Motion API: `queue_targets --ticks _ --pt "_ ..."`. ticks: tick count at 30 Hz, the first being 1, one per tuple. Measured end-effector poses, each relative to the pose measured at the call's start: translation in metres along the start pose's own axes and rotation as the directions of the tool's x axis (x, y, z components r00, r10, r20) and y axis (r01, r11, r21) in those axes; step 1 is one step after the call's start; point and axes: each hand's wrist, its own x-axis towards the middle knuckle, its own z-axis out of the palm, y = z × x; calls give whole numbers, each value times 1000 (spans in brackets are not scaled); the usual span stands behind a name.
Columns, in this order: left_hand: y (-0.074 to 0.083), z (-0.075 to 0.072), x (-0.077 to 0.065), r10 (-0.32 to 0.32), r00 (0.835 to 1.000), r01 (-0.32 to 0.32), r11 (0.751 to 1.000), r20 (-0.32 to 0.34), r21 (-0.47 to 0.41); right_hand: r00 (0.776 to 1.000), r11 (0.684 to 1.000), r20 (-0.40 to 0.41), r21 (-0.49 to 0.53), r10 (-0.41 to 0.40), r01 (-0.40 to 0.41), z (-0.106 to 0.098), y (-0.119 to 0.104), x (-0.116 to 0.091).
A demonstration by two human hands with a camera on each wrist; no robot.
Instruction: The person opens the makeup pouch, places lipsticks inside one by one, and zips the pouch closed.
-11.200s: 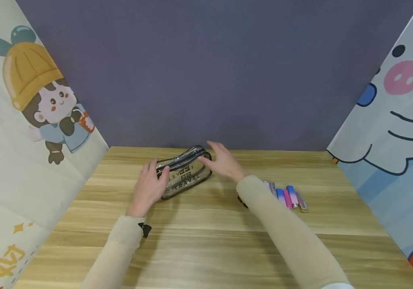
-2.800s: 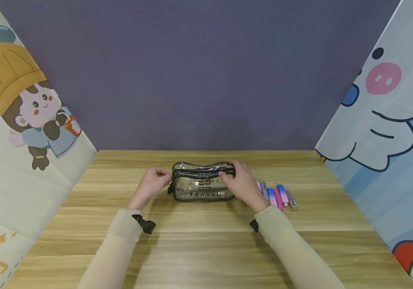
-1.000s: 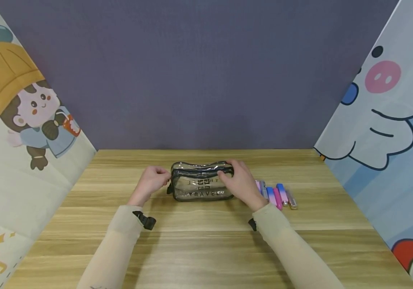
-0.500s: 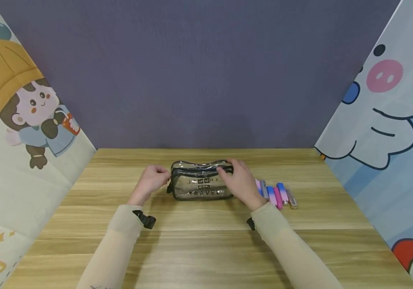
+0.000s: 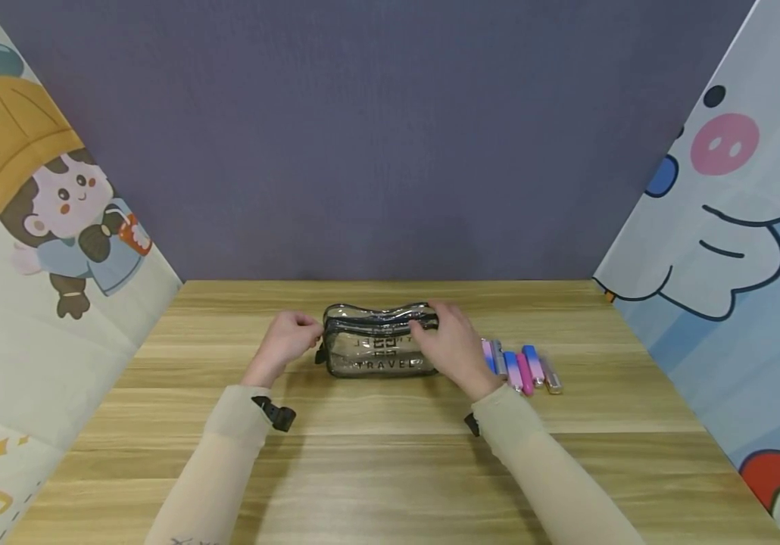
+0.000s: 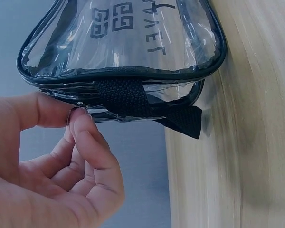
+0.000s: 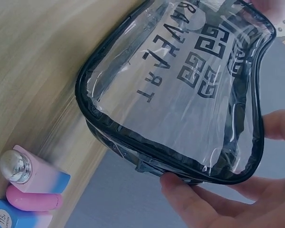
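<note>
A clear pouch (image 5: 376, 352) with black piping, printed "TRAVEL", stands on the wooden table. My left hand (image 5: 288, 338) is at its left end. In the left wrist view, thumb and forefinger of that hand (image 6: 61, 156) pinch a small metal zipper pull (image 6: 72, 114) beside the black fabric tab (image 6: 123, 97). The right hand (image 5: 453, 344) grips the pouch's right end, thumb on the front and fingers behind. From the right wrist, fingertips (image 7: 187, 197) press against the end of the pouch (image 7: 180, 109). How far the zipper stands open cannot be told.
Several small lipstick-like tubes, among them a hot-pink one (image 5: 524, 375) and a blue-and-pink one (image 5: 533, 365), lie in a row right of the right hand. A dark wall (image 5: 390, 151) rises behind the table (image 5: 376, 469); printed cloths hang at both sides.
Since the oldest frame the pouch has turned square to me and come nearer. The left hand went from its body to the zipper pull. Over the last second, hands and pouch barely move.
</note>
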Motion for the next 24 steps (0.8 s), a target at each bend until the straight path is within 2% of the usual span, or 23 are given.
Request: queue_targets --ticks 9,24 --pt "4 -1 1 1 1000 -1 1000 10 -3 1000 1000 -14 -27 -12 12 3 2 0" --pt "7 -4 1 24 1000 -24 999 -18 -29 1000 1000 -4 -18 -6 5 3 1 0"
